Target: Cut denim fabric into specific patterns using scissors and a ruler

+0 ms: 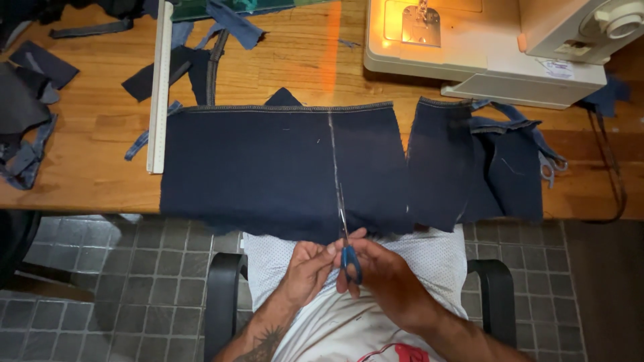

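Observation:
A wide piece of dark navy denim lies flat on the wooden table, its near edge hanging over the front. A white chalk line runs down its middle. My right hand grips blue-handled scissors, whose blades point up along that chalk line at the cloth's near edge. My left hand sits just left of the scissors, its fingertips pinching the hanging hem beside the blades. A second folded denim piece lies to the right.
A white sewing machine with its lamp lit stands at the back right. A long white ruler lies left of the cloth. Denim scraps litter the left side. A small pair of snips rests at the right.

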